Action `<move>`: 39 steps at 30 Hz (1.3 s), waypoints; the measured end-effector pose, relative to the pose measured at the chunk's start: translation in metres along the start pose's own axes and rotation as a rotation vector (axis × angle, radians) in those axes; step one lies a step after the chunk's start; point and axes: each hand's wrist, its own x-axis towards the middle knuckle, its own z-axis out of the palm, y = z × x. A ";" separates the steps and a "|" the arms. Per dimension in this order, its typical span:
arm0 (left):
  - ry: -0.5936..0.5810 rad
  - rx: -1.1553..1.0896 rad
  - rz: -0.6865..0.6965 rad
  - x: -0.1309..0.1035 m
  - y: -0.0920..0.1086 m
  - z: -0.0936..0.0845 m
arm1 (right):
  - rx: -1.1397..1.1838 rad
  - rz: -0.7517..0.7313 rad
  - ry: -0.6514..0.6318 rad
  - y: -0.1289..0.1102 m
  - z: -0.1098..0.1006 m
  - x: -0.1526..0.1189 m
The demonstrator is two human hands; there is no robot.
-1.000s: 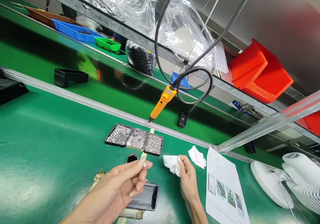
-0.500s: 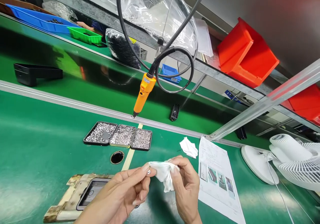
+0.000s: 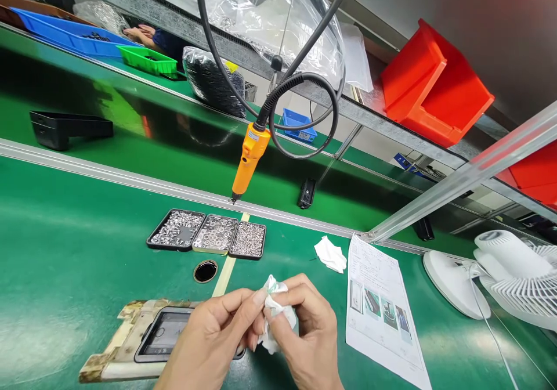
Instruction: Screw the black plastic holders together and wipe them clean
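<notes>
My right hand (image 3: 304, 332) is closed on a crumpled white cloth (image 3: 275, 303). Pressed against the cloth from the left is my left hand (image 3: 221, 332), its thumb and finger pinched together. What lies in that pinch is hidden by the fingers and cloth. Partly behind my left hand, a black-framed part (image 3: 163, 335) rests in a worn, pale fixture (image 3: 126, 343) on the green bench. Three shallow trays of small metal hardware (image 3: 177, 229) stand side by side beyond my hands.
An orange electric screwdriver (image 3: 250, 161) hangs from a coiled cable above the trays. A printed sheet (image 3: 383, 320), another white cloth (image 3: 331, 255) and a white fan (image 3: 500, 274) are on the right. Red bins (image 3: 435, 88) sit on the shelf; a person's hands show at upper left.
My hands have come together, and the cloth now covers the small round metal piece that showed at my left fingertips. The other person's hands show more at upper left.
</notes>
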 end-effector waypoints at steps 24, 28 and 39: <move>-0.065 -0.193 -0.121 0.000 0.009 -0.004 | 0.454 0.453 -0.052 0.017 -0.009 0.012; -0.054 -0.176 -0.094 -0.001 0.012 -0.002 | 0.411 0.476 -0.075 0.013 -0.009 0.011; 0.036 0.160 -0.007 0.003 -0.001 -0.004 | 0.262 0.487 -0.132 0.011 -0.013 0.010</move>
